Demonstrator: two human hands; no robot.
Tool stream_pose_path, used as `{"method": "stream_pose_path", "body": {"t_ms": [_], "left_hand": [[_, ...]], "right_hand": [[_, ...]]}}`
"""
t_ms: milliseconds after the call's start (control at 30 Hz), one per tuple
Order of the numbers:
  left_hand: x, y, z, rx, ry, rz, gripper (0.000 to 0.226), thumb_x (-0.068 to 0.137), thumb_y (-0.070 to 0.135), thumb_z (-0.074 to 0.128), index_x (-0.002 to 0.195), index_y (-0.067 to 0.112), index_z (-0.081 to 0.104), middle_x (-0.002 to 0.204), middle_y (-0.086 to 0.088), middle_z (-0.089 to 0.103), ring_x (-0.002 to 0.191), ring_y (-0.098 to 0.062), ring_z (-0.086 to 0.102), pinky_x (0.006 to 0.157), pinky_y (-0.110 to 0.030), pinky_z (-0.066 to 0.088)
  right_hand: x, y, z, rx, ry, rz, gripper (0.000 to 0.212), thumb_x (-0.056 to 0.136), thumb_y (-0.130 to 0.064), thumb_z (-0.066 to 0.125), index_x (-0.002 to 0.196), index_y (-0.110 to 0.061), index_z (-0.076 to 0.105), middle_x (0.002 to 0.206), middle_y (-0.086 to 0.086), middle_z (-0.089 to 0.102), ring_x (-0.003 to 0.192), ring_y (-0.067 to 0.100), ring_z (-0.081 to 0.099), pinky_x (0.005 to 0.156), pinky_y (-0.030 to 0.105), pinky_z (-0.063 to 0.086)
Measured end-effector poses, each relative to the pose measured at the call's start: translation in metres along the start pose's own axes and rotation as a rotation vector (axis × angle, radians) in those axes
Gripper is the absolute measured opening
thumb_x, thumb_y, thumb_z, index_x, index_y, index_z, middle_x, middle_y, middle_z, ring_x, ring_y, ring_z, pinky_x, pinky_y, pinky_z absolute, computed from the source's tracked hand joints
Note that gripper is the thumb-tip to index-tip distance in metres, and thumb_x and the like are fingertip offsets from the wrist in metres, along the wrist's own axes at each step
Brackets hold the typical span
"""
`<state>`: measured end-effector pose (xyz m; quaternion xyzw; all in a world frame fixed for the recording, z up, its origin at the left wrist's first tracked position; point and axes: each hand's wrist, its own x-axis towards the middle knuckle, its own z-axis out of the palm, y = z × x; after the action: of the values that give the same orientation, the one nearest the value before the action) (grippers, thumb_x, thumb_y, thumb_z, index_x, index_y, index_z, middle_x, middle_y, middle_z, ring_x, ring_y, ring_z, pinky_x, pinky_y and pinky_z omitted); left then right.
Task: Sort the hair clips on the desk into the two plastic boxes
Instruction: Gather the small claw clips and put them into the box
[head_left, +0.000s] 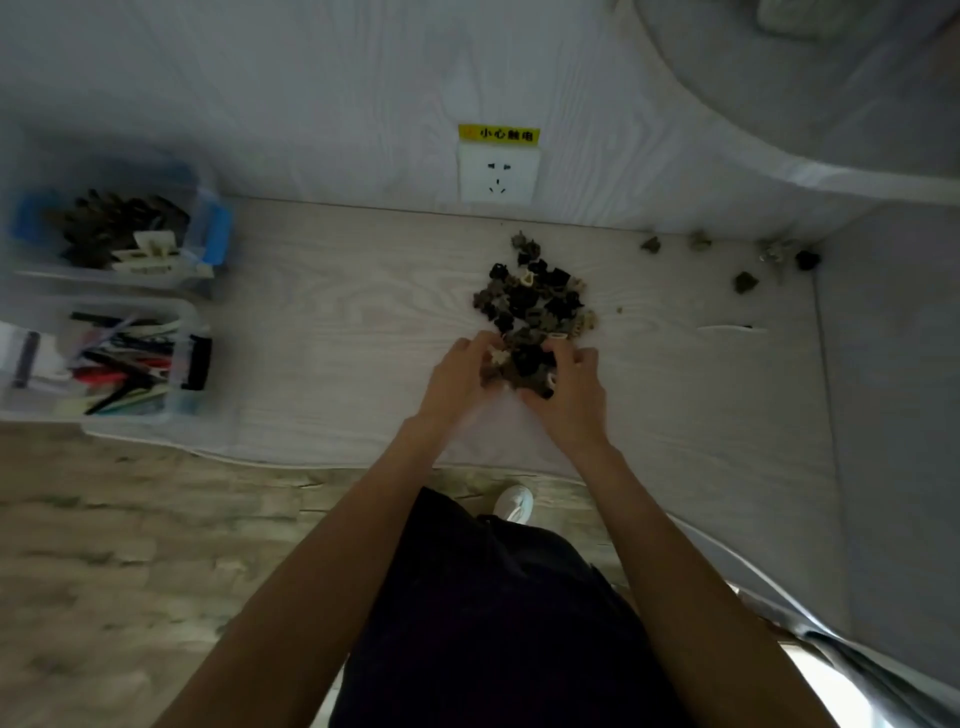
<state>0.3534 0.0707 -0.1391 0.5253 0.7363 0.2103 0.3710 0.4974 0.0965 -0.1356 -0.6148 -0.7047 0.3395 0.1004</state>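
**Scooping small clips from the pile**

The pale wooden table runs up to a white wall with a power socket and a yellow sticker above it. At the left edge of the table stand two clear plastic boxes, one behind the other. The far box has blue clasps and holds dark claw clips with a few cream ones. The near box holds long flat clips in many colours.

In the middle of the table lies the pile of small claw clips, mostly black and brown. A few stray clips sit well apart, near the right back corner.

The left hand and the right hand are cupped close together around the near end of the pile, with a bunch of clips between them. It looks like the gathering step, though whether the bunch is off the table cannot be told.

Next, the bunch likely needs carrying left to the far box, where its kind sits. Loose clips could slip out between the fingers.
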Motion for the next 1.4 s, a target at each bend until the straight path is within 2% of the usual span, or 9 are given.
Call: {"method": "stream_pose_path", "body": {"t_ms": [167, 533, 633, 767, 900, 967, 1167, 1333, 1400], "left_hand": [[0.002, 0.000, -0.009, -0.166, -0.052, -0.017, 0.040, 0.078, 0.020, 0.068, 0.114, 0.020, 0.051, 0.109, -0.006, 0.057, 0.093, -0.020, 0.060, 0.087, -0.040, 0.051], [0.011, -0.006, -0.019, -0.125, -0.122, 0.037, 0.038, 0.089, 0.018, 0.056, 0.126, 0.015, 0.051, 0.124, -0.013, 0.050, 0.115, -0.023, 0.048, 0.087, -0.015, 0.032], [0.013, -0.005, -0.018, -0.138, -0.130, 0.029, 0.034, 0.091, 0.016, 0.053, 0.125, 0.013, 0.053, 0.126, -0.012, 0.053, 0.113, -0.025, 0.053, 0.094, -0.026, 0.039], [0.021, -0.006, -0.019, -0.108, -0.174, 0.108, 0.032, 0.089, 0.017, 0.055, 0.121, 0.010, 0.054, 0.119, -0.013, 0.058, 0.112, -0.028, 0.052, 0.085, -0.028, 0.037], [0.021, -0.004, -0.024, -0.157, -0.175, 0.129, 0.032, 0.089, 0.015, 0.057, 0.121, 0.009, 0.056, 0.122, -0.014, 0.056, 0.113, -0.028, 0.052, 0.097, -0.035, 0.042], [0.020, -0.004, -0.029, -0.245, -0.143, 0.148, 0.031, 0.088, 0.013, 0.059, 0.118, 0.011, 0.058, 0.120, -0.012, 0.057, 0.109, -0.028, 0.056, 0.095, -0.042, 0.046], [0.001, -0.005, -0.088, -0.515, -0.016, 0.207, 0.027, 0.087, 0.005, 0.059, 0.111, 0.018, 0.059, 0.118, -0.009, 0.055, 0.100, -0.025, 0.062, 0.081, -0.019, 0.053], [-0.009, -0.035, -0.173, -0.483, 0.262, 0.242, 0.027, 0.088, 0.007, 0.057, 0.112, 0.020, 0.059, 0.113, 0.001, 0.055, 0.106, -0.014, 0.057, 0.087, -0.021, 0.051], [-0.008, -0.056, -0.210, -0.444, 0.347, 0.246, 0.026, 0.090, 0.008, 0.055, 0.114, 0.017, 0.058, 0.118, -0.003, 0.056, 0.106, -0.012, 0.056, 0.088, -0.018, 0.049]], "right_hand": [[-0.001, -0.005, -0.001, 0.085, 0.016, 0.000, 0.049, 0.078, -0.025, 0.069, 0.121, -0.018, 0.046, 0.119, 0.008, 0.056, 0.107, 0.025, 0.054, 0.079, 0.030, 0.038], [0.006, -0.027, 0.008, 0.174, 0.064, 0.123, 0.045, 0.082, -0.020, 0.067, 0.124, -0.018, 0.051, 0.123, 0.008, 0.058, 0.111, 0.024, 0.054, 0.085, 0.023, 0.038], [0.002, -0.031, 0.009, 0.218, 0.106, 0.171, 0.042, 0.082, -0.020, 0.067, 0.121, -0.018, 0.052, 0.118, 0.006, 0.063, 0.105, 0.021, 0.058, 0.079, 0.020, 0.040], [0.000, -0.036, 0.008, 0.263, 0.126, 0.189, 0.038, 0.082, -0.018, 0.067, 0.117, -0.017, 0.053, 0.111, 0.006, 0.064, 0.097, 0.019, 0.059, 0.074, 0.024, 0.042], [-0.003, -0.039, 0.006, 0.312, 0.146, 0.191, 0.036, 0.080, -0.017, 0.069, 0.113, -0.019, 0.054, 0.101, -0.001, 0.063, 0.094, 0.016, 0.059, 0.075, 0.024, 0.043], [-0.006, -0.044, 0.001, 0.340, 0.171, 0.168, 0.035, 0.080, -0.017, 0.069, 0.112, -0.020, 0.054, 0.099, -0.004, 0.062, 0.094, 0.015, 0.059, 0.076, 0.023, 0.043], [-0.009, -0.099, -0.017, 0.378, 0.194, -0.048, 0.036, 0.079, -0.017, 0.070, 0.112, -0.022, 0.056, 0.095, -0.017, 0.058, 0.092, 0.006, 0.058, 0.079, 0.018, 0.048], [0.013, -0.190, 0.006, 0.481, 0.101, -0.224, 0.034, 0.079, -0.015, 0.069, 0.107, -0.026, 0.054, 0.092, -0.020, 0.061, 0.087, 0.000, 0.061, 0.080, 0.025, 0.053], [0.026, -0.229, 0.025, 0.574, 0.040, -0.269, 0.033, 0.078, -0.015, 0.069, 0.105, -0.030, 0.054, 0.091, -0.013, 0.063, 0.087, 0.007, 0.064, 0.079, 0.033, 0.057]]}}
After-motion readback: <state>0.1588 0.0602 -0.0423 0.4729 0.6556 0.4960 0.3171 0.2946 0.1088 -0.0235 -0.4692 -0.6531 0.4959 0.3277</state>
